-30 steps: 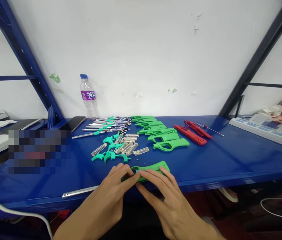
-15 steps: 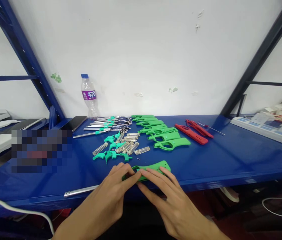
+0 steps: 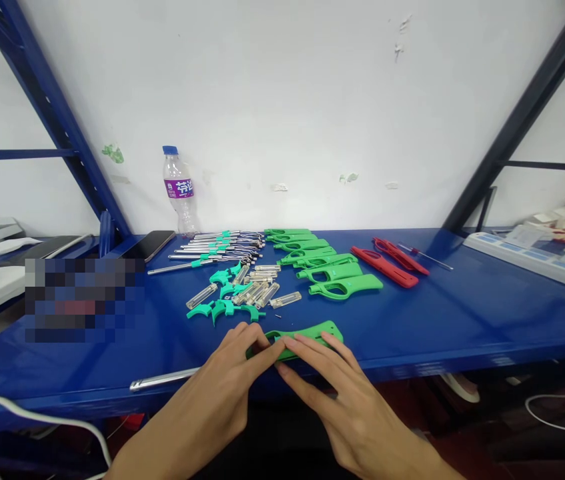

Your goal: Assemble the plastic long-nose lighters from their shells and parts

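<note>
A green plastic handle shell [image 3: 321,330] lies near the front edge of the blue table [image 3: 462,320]. My left hand [image 3: 229,383] pinches its left end with the fingertips pressed together. My right hand [image 3: 345,400] rests its fingers on the shell's top and its thumb by the front side, gripping it. The fingertips of both hands meet at the middle of the shell. A bare metal rod [image 3: 162,380] lies just left of my left hand along the table edge.
Behind the hands lie teal triggers [image 3: 222,308], clear tubes [image 3: 257,290], metal rods with teal collars [image 3: 212,250], several green shells [image 3: 332,273], red shells [image 3: 387,263] and a screwdriver [image 3: 425,257]. A water bottle [image 3: 178,190], phone [image 3: 152,245] and power strip [image 3: 532,263] stand further off.
Both hands stay on the green shell with only slight finger shifts; the view has drifted a little.
</note>
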### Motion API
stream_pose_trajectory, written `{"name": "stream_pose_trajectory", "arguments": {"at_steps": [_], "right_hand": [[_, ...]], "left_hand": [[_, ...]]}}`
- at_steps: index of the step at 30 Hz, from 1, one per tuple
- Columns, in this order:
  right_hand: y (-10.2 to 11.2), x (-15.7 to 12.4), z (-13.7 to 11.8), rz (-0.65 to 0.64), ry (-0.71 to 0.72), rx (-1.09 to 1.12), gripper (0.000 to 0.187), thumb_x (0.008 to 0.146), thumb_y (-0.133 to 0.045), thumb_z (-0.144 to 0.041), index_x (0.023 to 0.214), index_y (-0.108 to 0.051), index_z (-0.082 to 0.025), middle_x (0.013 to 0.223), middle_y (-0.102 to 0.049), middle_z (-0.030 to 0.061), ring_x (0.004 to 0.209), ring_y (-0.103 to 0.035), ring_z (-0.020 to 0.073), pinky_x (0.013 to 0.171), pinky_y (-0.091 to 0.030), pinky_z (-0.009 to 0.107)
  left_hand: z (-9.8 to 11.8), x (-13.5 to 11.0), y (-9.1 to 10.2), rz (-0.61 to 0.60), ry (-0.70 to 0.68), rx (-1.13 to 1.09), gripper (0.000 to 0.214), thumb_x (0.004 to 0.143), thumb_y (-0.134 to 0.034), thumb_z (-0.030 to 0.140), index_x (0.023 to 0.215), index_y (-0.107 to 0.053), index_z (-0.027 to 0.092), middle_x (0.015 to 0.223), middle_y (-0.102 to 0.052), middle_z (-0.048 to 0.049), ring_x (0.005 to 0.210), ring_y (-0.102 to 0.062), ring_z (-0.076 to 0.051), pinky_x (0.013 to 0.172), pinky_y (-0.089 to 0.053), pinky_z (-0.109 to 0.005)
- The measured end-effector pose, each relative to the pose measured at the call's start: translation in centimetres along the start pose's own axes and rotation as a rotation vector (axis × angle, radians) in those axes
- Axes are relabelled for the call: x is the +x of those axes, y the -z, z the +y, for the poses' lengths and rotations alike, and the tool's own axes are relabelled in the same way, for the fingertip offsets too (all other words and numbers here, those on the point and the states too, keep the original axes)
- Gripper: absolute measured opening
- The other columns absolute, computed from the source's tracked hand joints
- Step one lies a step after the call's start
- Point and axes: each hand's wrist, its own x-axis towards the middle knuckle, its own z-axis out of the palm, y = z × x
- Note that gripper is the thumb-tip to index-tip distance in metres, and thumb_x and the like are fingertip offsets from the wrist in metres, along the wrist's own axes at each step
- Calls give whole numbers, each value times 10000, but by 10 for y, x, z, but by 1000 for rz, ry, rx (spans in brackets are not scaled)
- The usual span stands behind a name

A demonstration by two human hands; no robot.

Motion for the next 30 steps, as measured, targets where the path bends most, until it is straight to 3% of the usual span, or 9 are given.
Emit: {"name": "stream_pose_trajectory", "arguments": {"at_steps": [4,12,22,30], "right_hand": [[-1,-1,0,7,-2,10,767,815,-398,103,1538,-533,-115,1680,-420,158,1625,-254,256,1310,-275,529],[-1,2,-2,28,-24,-16,796,802,-385,129,1537,-540,-135,1610,-516,173,1599,-326,242,1277,-353,547],[-4,0,0,57,-22,13,758,845,-384,129,1538,-534,-138,1619,-509,155,1595,-334,231,1293,-328,531],[2,7,0,81,-46,2,684,886,-386,127,1468,-600,-161,1527,-600,150,1498,-477,227,1227,-432,526]], "left_hand": [[3,1,3,36,-21,34,1149,731,-273,-211,1687,-132,409,1193,-531,-47,1082,-545,-218,1081,-541,-564],[-3,0,-2,5,19,-41,1099,777,-252,-226,1678,-205,400,1198,-521,-50,1090,-524,-209,1067,-539,-532],[-4,-3,-6,-13,37,-15,1091,782,-262,-230,1681,-218,386,1179,-523,-53,1081,-505,-201,1075,-526,-509],[-3,-1,-6,-8,32,-6,1105,747,-271,-230,1664,-256,387,1146,-529,-45,1050,-511,-204,1050,-528,-511]]}}
